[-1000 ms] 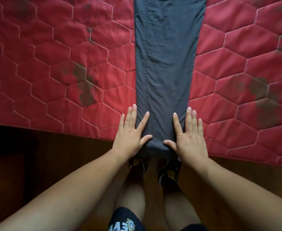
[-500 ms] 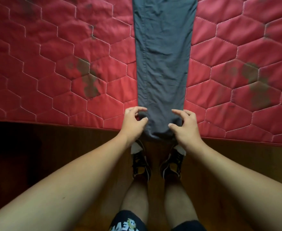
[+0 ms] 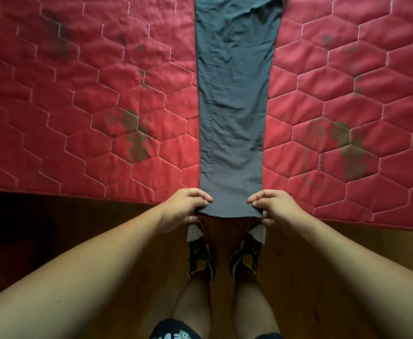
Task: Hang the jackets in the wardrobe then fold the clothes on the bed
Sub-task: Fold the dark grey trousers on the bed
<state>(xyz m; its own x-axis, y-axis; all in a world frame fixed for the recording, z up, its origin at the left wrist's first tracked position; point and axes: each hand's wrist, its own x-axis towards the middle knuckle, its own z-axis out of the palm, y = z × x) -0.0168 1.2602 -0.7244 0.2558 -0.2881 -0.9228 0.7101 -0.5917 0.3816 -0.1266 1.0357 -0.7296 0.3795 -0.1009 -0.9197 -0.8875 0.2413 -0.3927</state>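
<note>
Wooden floor [image 3: 103, 236]: brown boards, fills the lower half of the view, darkest at the far left.

Left sneaker [image 3: 200, 255]: dark upper with laces, pale toe cap, planted flat on the floor with the toe pointing toward the top of the view.

Right sneaker [image 3: 245, 253]: same make, pale toe cap, parallel to the left one. A narrow strip of floor shows between them; they are just beside each other, not touching.

Bare shins rise from both shoes toward the camera.

Shorts [image 3: 173, 332]: dark fabric at the bottom edge, a small coloured print on the left leg; print too cropped to read.
</note>
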